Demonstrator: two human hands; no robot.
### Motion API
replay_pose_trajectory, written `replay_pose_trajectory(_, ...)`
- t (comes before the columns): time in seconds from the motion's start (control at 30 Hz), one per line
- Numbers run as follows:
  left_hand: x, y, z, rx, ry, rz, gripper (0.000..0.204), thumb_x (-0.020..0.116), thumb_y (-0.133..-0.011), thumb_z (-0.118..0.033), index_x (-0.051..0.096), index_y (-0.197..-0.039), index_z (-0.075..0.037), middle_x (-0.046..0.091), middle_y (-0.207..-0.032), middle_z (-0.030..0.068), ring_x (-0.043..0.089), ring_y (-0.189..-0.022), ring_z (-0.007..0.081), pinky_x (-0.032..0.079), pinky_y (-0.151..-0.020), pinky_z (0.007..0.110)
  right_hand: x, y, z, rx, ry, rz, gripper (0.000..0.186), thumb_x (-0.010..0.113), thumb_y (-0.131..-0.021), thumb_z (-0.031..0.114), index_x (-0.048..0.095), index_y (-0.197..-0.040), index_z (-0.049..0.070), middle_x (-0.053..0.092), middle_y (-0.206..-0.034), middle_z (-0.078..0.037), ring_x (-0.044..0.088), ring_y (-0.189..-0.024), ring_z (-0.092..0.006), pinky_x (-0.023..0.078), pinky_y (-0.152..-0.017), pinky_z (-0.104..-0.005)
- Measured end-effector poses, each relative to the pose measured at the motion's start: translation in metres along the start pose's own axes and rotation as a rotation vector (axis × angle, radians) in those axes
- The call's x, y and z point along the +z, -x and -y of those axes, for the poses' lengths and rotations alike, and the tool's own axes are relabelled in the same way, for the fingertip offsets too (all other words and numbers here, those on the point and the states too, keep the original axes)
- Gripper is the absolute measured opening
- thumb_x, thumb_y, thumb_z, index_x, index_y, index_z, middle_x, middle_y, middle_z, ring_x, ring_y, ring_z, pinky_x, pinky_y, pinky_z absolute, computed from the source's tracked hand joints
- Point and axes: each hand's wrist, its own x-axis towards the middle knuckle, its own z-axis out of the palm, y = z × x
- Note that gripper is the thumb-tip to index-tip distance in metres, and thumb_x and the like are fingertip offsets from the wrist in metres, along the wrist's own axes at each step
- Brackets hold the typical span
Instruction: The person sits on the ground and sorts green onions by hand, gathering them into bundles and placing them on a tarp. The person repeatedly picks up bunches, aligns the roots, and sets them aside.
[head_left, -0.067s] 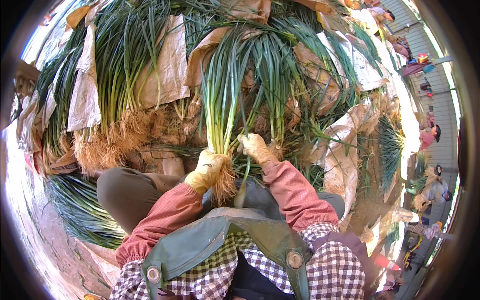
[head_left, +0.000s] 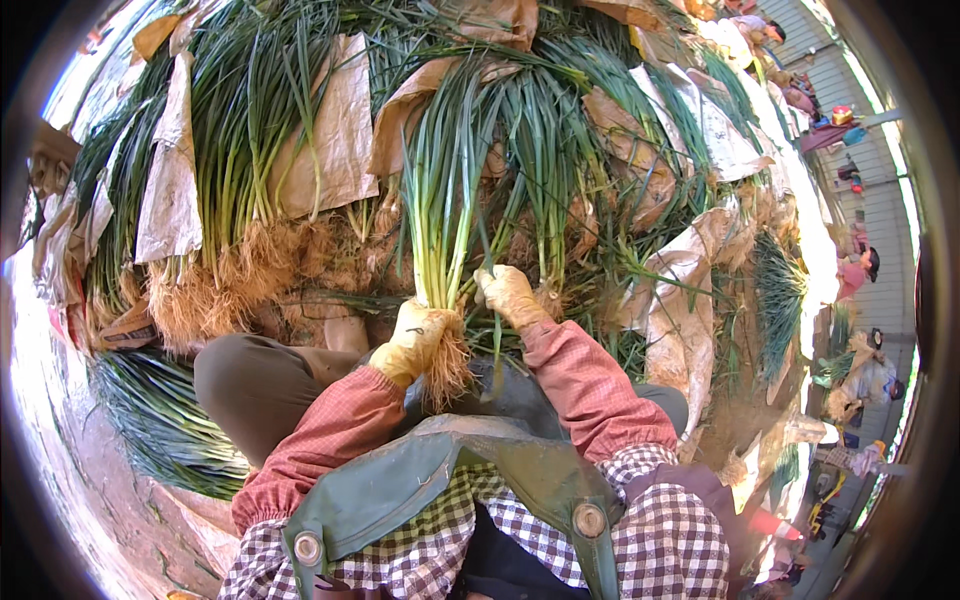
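My left hand [head_left: 414, 342], in a yellowish glove, is closed round the lower stalks of a bunch of green onions [head_left: 440, 235]. Their leaves fan away from me, and pale stringy roots [head_left: 448, 372] hang below the fist. Just right of the bunch, my right hand [head_left: 510, 296], gloved too, is pinched on a thin green onion leaf [head_left: 486, 245] that runs up beside the stalks. A blurred strip of leaf shows below that hand, over my lap. Another bunch of green onions [head_left: 550, 190] lies just beyond the right hand.
Rooted green onions [head_left: 250, 130] are heaped at the far left, with pale sacking [head_left: 335, 130] over and between them. More onions [head_left: 165, 420] lie by my left knee [head_left: 262, 390]. Crumpled sacking [head_left: 680, 320] and a small onion pile [head_left: 780, 300] are at right. Other people appear along the right edge.
The leaf strip hanging below my right hand has shifted and blurred. Both hands stay almost where they were, the left still round the bunch.
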Motion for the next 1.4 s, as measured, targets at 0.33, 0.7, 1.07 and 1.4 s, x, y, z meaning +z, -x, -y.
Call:
replay_pose_trajectory(0.33, -0.018, 0.003, -0.004, 0.071, 0.024, -0.104, 0.024, 0.060, -0.067, 0.006, 0.065, -0.091, 0.004, 0.062, -0.068, 0.0074, 0.056, -0.052, 0.0171, 0.045, -0.048, 0.028, -0.066, 0.066, 0.060, -0.400, -0.840, -0.423, 0.023, 0.053, -0.096, 0.024, 0.061, -0.102, 0.003, 0.066, -0.077, -0.006, 0.057, -0.055, -0.0078, 0.049, -0.045, -0.0190)
replay_pose_trajectory(0.7, -0.013, 0.056, -0.017, 0.067, 0.230, 0.103, 0.029, 0.061, -0.069, 0.006, 0.059, -0.097, 0.006, 0.061, -0.073, 0.0066, 0.053, -0.053, 0.0132, 0.045, -0.050, 0.024, -0.060, -0.062, 0.076, -0.362, -0.356, -0.233, 0.057, 0.051, -0.094, 0.040, 0.038, -0.138, 0.007, 0.054, -0.110, -0.013, 0.055, -0.095, -0.0159, 0.049, -0.075, -0.0267)
replay_pose_trajectory(1.07, -0.005, 0.029, -0.013, 0.050, 0.289, -0.081, 0.017, 0.060, -0.069, 0.007, 0.062, -0.086, 0.005, 0.061, -0.068, 0.0085, 0.057, -0.053, 0.0173, 0.046, -0.048, 0.026, -0.090, 0.037, 0.071, -0.279, -0.045, 0.138, 0.048, 0.069, -0.081, 0.024, 0.056, -0.124, 0.006, 0.065, -0.105, -0.011, 0.063, -0.092, -0.0208, 0.053, -0.081, -0.0329)
replay_pose_trajectory(1.4, -0.017, 0.013, 0.004, 0.002, 0.282, -0.128, 0.017, 0.059, -0.069, 0.008, 0.064, -0.085, 0.007, 0.062, -0.069, 0.0090, 0.057, -0.053, 0.0166, 0.047, -0.048, 0.028, 0.012, 0.109, 0.049, -0.328, -0.554, 0.242, 0.015, 0.063, -0.089, 0.011, 0.064, -0.101, 0.001, 0.067, -0.085, -0.008, 0.060, -0.068, -0.0115, 0.052, -0.060, -0.0231)
